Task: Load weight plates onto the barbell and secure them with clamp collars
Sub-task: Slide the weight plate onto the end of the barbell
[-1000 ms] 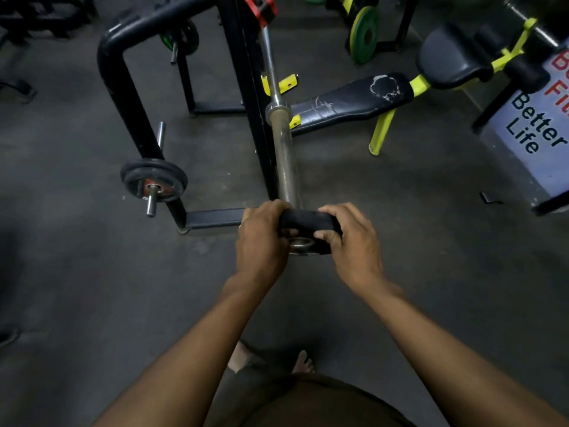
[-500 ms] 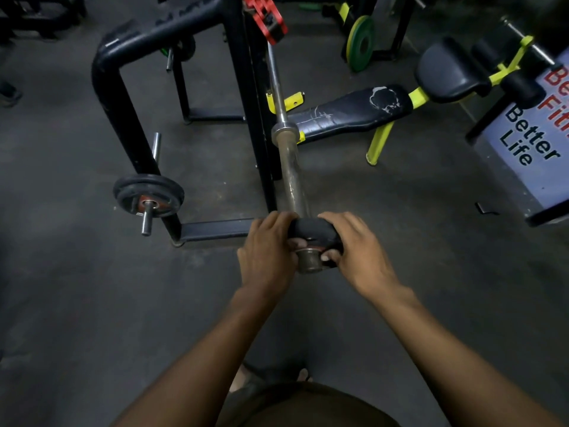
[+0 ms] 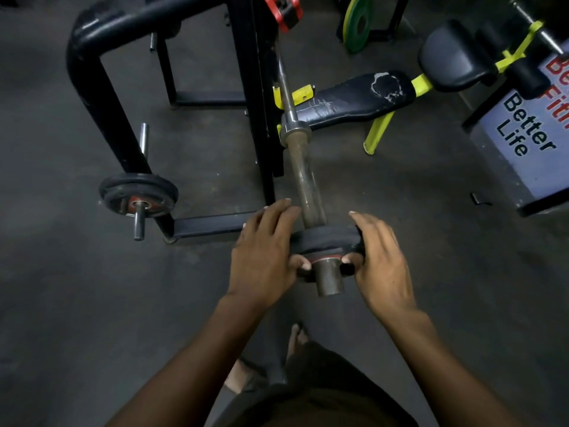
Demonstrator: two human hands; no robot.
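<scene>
The barbell (image 3: pixel 303 171) runs from the black rack toward me, its brown sleeve pointing at my body. A small black weight plate (image 3: pixel 323 240) sits on the sleeve a short way in from the end; the sleeve's tip sticks out toward me. My left hand (image 3: pixel 264 257) grips the plate's left rim, thumb on its near face. My right hand (image 3: pixel 380 260) grips the right rim, thumb by the hub. A red and black clamp collar (image 3: pixel 283 10) is at the top by the rack upright.
A black rack frame (image 3: pixel 101 97) stands left, with a black plate (image 3: pixel 138 195) stored on a peg. A black bench with yellow legs (image 3: pixel 357 97) lies right of the bar. A green plate (image 3: pixel 357 23) leans at the back. A sign board (image 3: pixel 529 143) stands far right.
The plate has slid onto the sleeve and away from me along it, so the sleeve's end now pokes out past the plate. Both hands stayed on the rim.
</scene>
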